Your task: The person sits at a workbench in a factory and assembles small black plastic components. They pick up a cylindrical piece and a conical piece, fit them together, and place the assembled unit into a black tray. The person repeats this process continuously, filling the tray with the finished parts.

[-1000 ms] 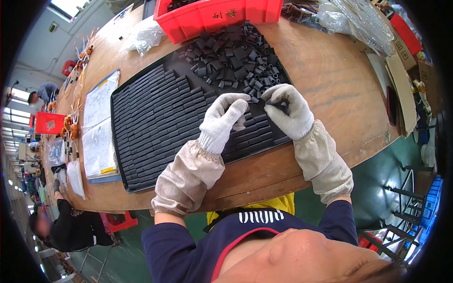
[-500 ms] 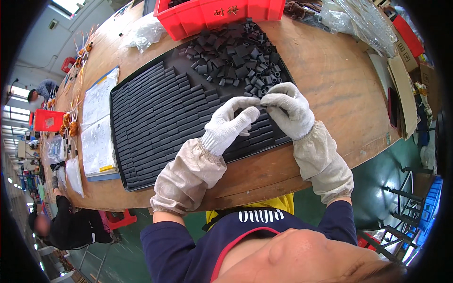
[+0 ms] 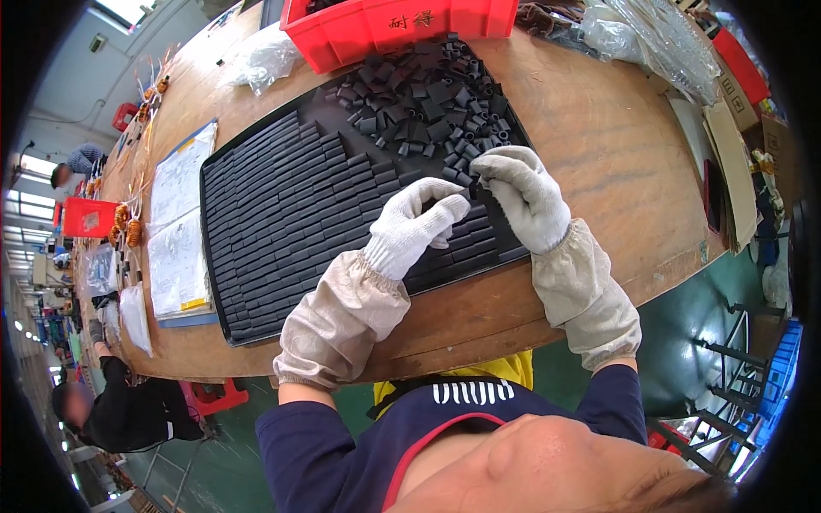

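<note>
Head view: both gloved hands hang over the near right part of the black tray [image 3: 256, 282], which lies on the wooden table [image 3: 616, 171]. A second ago the left hand [image 3: 416, 224] lay flatter on the filled rows and the right hand [image 3: 523, 195] sat at the tray's near right corner. Now both have lifted a little and drawn toward each other, just on the near side of the loose heap of small black parts [image 3: 428, 98] at the tray's far right.

The left hand's fingers are curled, thumb and forefinger pinched close. Something small and dark may sit between them, but I cannot tell for sure. The right hand is also curled, fingertips closed at the edge of the heap; whether it holds a part is hidden by the glove.

Left of the hands, the tray is packed with neat rows of black parts [image 3: 282, 205]. By the look of it, one more piece is being picked and turned for the rows.

Beyond the tray stands a red bin [image 3: 376, 30]. To the tray's left lie paper sheets [image 3: 175, 231].
</note>
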Demonstrator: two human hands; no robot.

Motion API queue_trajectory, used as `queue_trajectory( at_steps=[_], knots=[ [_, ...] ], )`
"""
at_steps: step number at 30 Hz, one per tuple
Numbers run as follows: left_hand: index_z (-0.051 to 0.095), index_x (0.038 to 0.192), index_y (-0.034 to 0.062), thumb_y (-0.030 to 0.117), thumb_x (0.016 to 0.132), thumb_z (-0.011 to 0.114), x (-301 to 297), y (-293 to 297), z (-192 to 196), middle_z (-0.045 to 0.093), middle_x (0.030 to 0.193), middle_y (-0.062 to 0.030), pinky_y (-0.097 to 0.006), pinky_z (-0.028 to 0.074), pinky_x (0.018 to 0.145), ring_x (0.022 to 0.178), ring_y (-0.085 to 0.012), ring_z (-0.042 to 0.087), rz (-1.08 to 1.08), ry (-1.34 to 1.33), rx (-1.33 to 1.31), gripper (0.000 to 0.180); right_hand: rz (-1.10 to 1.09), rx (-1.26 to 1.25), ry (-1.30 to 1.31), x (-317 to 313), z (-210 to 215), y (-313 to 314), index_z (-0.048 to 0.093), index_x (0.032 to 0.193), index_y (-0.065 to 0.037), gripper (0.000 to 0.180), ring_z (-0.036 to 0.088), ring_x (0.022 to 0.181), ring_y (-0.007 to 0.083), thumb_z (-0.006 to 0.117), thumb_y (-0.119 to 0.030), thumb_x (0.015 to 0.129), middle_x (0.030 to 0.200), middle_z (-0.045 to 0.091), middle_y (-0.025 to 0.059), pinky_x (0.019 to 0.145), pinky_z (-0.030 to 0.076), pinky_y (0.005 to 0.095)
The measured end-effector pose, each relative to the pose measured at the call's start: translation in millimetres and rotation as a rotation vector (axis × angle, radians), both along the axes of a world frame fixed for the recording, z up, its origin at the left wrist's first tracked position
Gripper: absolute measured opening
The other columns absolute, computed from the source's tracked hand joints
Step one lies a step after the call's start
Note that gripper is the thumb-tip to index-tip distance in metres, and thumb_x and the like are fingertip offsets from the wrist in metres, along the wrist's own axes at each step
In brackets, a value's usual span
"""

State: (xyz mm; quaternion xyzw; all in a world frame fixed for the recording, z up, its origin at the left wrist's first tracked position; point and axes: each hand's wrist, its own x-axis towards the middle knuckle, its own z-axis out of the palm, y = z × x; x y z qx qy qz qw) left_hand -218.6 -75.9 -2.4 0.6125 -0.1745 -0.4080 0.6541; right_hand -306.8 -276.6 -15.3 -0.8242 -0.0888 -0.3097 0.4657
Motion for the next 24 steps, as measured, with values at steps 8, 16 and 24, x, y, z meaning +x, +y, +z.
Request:
queue_trajectory(
  at_steps=[8,16,24],
  knots=[
    [0.065,0.114,0.005,0.022,0.1,0.071,1,0,-5,0.061,0.086,0.0023,-0.021,0.046,0.059,0.068,-0.0044,0.053,0.012,0.037,-0.035,0.023,0.198,0.539,0.182,-9,-8,9,0.066,0.113,-0.002,0.022,0.065,0.104,0.0149,0.064,0.007,0.093,0.116,0.069,0.0076,0.094,0.051,0.0294],
    [0.065,0.119,0.0049,0.025,0.1,0.071,2,0,-6,0.062,0.089,0.0033,-0.021,0.049,0.062,0.071,-0.004,0.054,-0.015,0.039,-0.018,0.028,0.05,0.245,0.161,-7,-9,8,0.068,0.108,-0.003,0.02,0.068,0.103,0.0198,0.07,0.003,0.089,0.111,0.071,0.0095,0.092,0.052,0.032],
    [0.065,0.121,0.006,0.028,0.099,0.071,1,-1,-1,0.064,0.091,0.0039,-0.021,0.051,0.067,0.074,-0.0036,0.056,-0.011,-0.032,0.023,0.032,0.016,-0.091,0.02,-2,5,6,0.071,0.104,-0.006,0.026,0.069,0.101,0.0306,0.074,0.003,0.08,0.109,0.071,0.0109,0.088,0.054,0.0393]
  ],
)
